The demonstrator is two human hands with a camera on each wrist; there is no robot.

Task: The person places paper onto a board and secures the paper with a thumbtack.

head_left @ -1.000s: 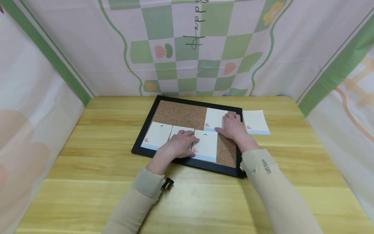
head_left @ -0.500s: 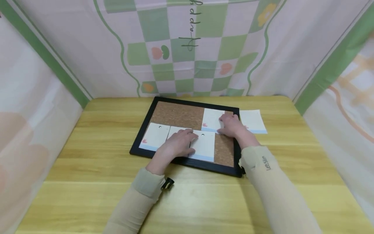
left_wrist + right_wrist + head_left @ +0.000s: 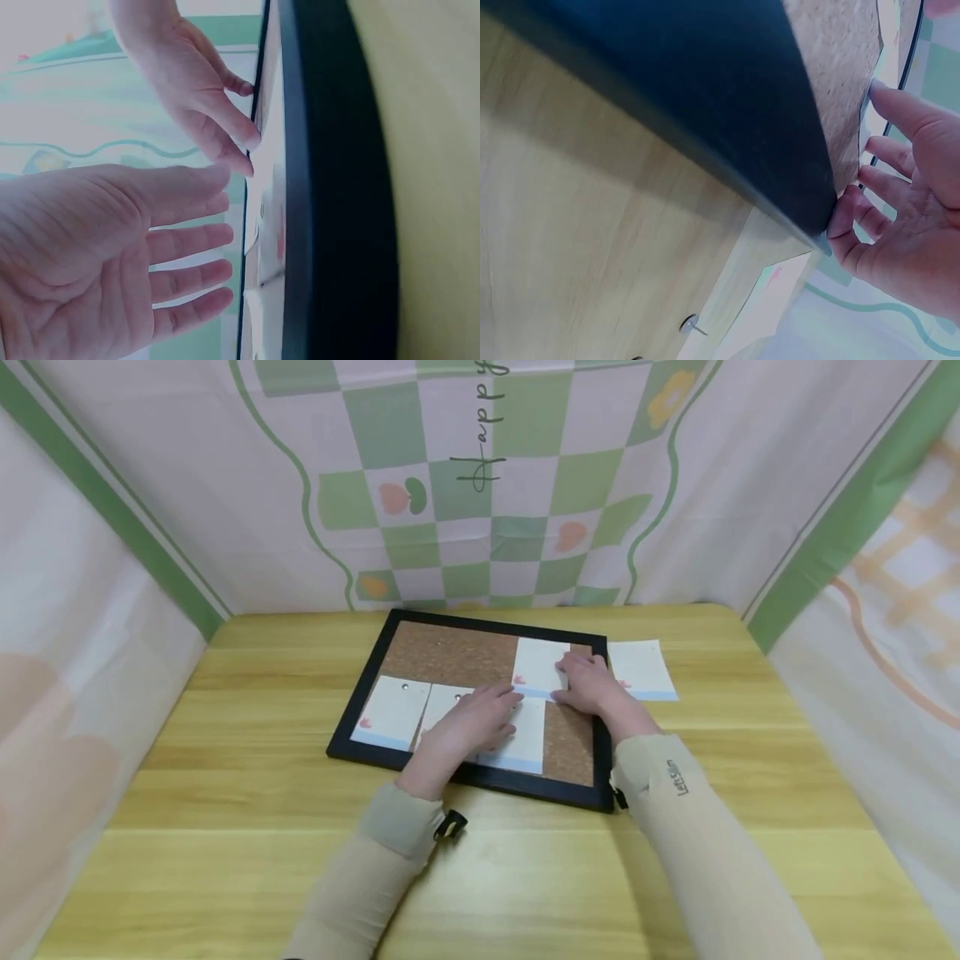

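In the head view a black-framed corkboard (image 3: 487, 781) lies on the table. My right hand (image 3: 592, 687) rests at the right side of a white card (image 3: 534, 662) in the board's upper right, its thumb at the lower edge. The right wrist view shows its little finger on the black frame (image 3: 735, 97). My left hand (image 3: 476, 722), fingers extended, hovers over the lower row and reaches toward that card's lower corner. In that row are a left card (image 3: 393, 706), a middle card (image 3: 441, 703) partly hidden by this hand, and a right card (image 3: 528, 739).
A spare white card (image 3: 643, 668) lies right of the board on the wooden table (image 3: 225, 793). In the right wrist view a pushpin (image 3: 690, 324) lies on the tabletop. A metal pin head (image 3: 405, 687) shows on the left card. A patterned curtain (image 3: 450, 527) hangs behind.
My left hand has lifted from the middle and right cards and moved up and right toward the upper card. My right hand stays at that card. The head view has shifted slightly.
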